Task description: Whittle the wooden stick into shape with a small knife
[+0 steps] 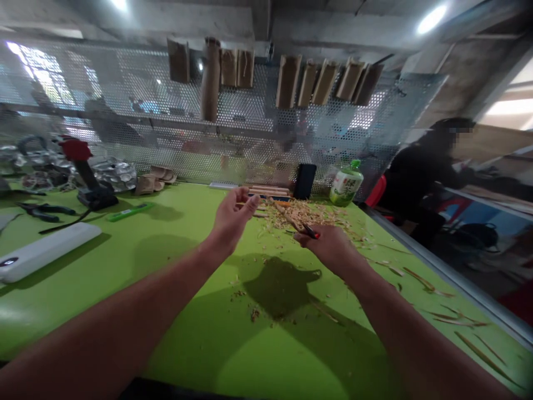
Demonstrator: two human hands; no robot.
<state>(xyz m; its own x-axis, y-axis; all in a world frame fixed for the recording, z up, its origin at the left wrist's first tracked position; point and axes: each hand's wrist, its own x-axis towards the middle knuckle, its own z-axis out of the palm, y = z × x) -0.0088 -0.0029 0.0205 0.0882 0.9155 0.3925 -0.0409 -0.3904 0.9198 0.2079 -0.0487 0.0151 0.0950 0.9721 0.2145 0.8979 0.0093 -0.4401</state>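
Well, a tight grip above the shavings (300,214)

Our right hand (328,247) is clamped on a dark, red-tipped handle (310,231), probably a small knife, though the fist hides most of it. A thin wooden stick (289,219) runs from it across the heap, over the green workbench (175,333). Our left hand (231,218) stands just apart, loosely curled and empty. Beyond, a green-capped bottle (345,183) stands before a perforated metal screen (166,139).
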